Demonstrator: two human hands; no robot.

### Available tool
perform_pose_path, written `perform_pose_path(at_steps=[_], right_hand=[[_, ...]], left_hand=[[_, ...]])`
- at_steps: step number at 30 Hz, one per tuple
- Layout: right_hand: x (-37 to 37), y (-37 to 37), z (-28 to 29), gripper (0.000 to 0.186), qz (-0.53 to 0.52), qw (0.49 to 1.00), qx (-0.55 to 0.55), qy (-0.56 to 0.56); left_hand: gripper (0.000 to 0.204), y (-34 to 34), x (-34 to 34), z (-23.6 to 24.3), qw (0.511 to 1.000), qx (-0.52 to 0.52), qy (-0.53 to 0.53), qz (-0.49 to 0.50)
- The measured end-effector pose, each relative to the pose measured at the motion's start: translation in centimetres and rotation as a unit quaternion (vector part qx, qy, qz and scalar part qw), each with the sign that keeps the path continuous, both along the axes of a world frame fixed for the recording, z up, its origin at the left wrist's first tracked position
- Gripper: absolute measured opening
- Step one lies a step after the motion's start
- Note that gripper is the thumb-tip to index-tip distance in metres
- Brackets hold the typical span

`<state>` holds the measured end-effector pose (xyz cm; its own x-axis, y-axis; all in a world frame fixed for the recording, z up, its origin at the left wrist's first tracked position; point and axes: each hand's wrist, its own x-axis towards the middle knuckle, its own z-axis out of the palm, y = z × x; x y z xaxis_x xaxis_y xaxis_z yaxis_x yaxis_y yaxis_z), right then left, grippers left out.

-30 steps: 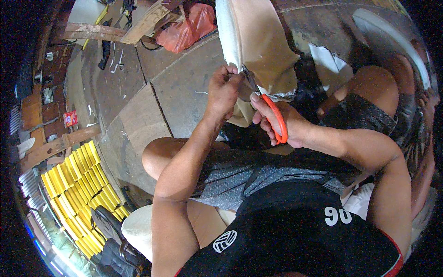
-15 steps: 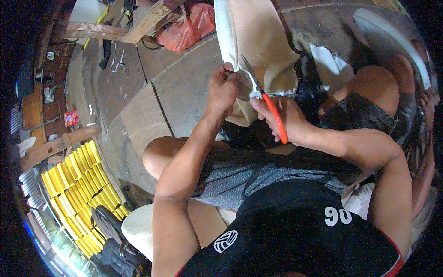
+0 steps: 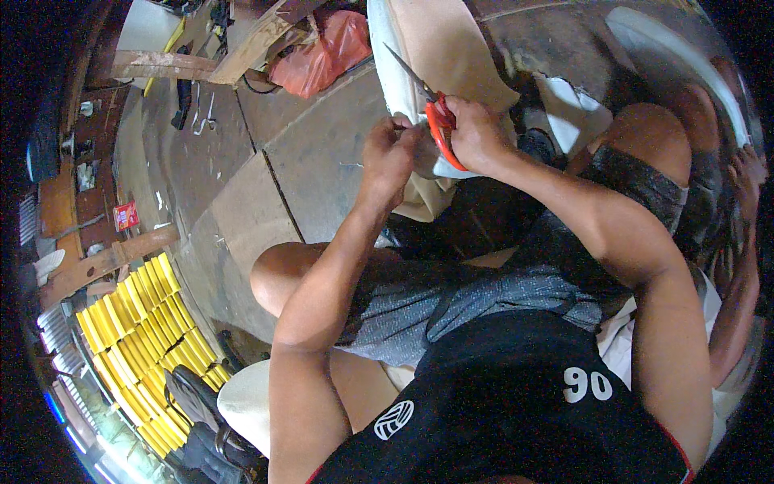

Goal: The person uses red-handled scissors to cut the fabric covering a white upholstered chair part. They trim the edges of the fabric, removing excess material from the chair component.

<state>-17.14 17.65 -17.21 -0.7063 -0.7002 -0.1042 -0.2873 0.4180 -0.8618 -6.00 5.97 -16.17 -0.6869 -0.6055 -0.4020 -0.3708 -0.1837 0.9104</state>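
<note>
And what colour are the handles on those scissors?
The handles are orange-red, best seen in the head view.

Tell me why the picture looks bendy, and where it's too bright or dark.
Head view: the fisheye lens bends straight edges; head view: glare whitens the lower left beyond the yellow stack; head view: corners are black, and shadow lies below the right hand.

Black shirt (image 3: pixel 492 411), thin red trim (image 3: pixel 687 474) at its edge. Round white striped emblem (image 3: pixel 393 420) on shirt's left chest, white numerals (image 3: pixel 587 385) on its right. Grey speckled shorts (image 3: pixel 520 294) beyond shirt's hem.
</note>
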Motion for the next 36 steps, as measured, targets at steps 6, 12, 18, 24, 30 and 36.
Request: perform_pose_path(at_steps=[6,12,18,24,30,36], right_hand=[[0.0,-0.1,0.0,0.019,0.0,1.0,-0.018,-0.019],[-3.9,0.1,-0.7,0.024,-0.053,0.991,0.072,0.102],[-1.9,1.4,0.0,0.04,-0.021,0.999,0.012,-0.024],[2.2,3.2,3.5,0.057,0.005,0.885,-0.043,-0.464],[3.9,4.0,2.8,0.071,0.035,0.857,-0.019,-0.513],[4.6,4.2,3.3,0.071,0.026,0.863,0.013,-0.504]], left_hand=[[0.014,-1.6,0.2,-3.0,0.994,-0.109,-0.027,-0.016],[0.01,-2.0,0.2,-3.5,0.993,-0.121,0.005,-0.006],[0.006,-2.4,0.5,-2.9,0.998,0.041,0.035,0.04],[0.007,-1.9,0.4,-2.5,0.995,0.077,0.045,0.037],[0.007,-1.8,0.1,-1.8,0.997,0.071,0.03,0.02],[0.006,-1.6,0.1,-1.8,0.996,0.077,0.044,0.025]])
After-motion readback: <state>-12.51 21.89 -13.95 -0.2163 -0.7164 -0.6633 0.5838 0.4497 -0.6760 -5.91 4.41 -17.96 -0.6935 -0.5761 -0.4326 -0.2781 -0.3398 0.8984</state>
